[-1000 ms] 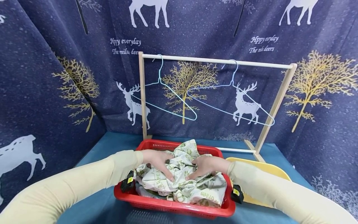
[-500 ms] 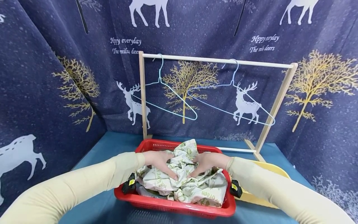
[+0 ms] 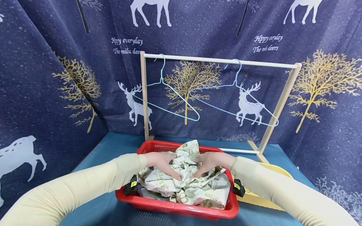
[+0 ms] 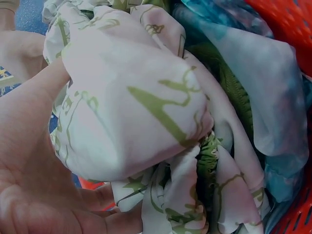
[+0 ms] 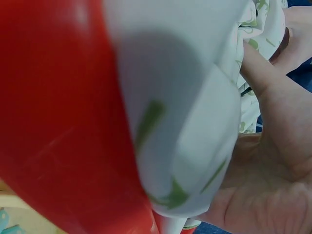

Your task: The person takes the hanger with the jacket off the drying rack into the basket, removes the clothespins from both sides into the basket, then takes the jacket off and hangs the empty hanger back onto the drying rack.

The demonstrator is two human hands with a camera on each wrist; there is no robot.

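A crumpled white cloth with green print [image 3: 167, 183] fills much of the red basket [image 3: 169, 206]. My left hand [image 3: 164, 162] grips the bunched cloth from the left. In the left wrist view its thumb lies on one side of the cloth and its fingers reach beneath. From the right, my right hand [image 3: 210, 160] grips the same cloth, thumb toward the middle. Folds hide most fingertips of both hands. A gathered green elastic seam [image 4: 208, 156] shows in the cloth. Beside it, in the left wrist view, lies a bluish, shiny fabric [image 4: 273, 97].
Behind the basket stands a wooden rack [image 3: 219, 61], with a pale green hanger [image 3: 181, 97] and a pale blue hanger [image 3: 255, 102] on its bar. A yellow basket [image 3: 275, 169] sits right of the red one, partly behind my right sleeve. A dark blue printed curtain [image 3: 113, 103] closes the back.
Both hands stay on the cloth and shift only slightly; my left thumb has moved a little to the right. The basket and hangers keep their places.
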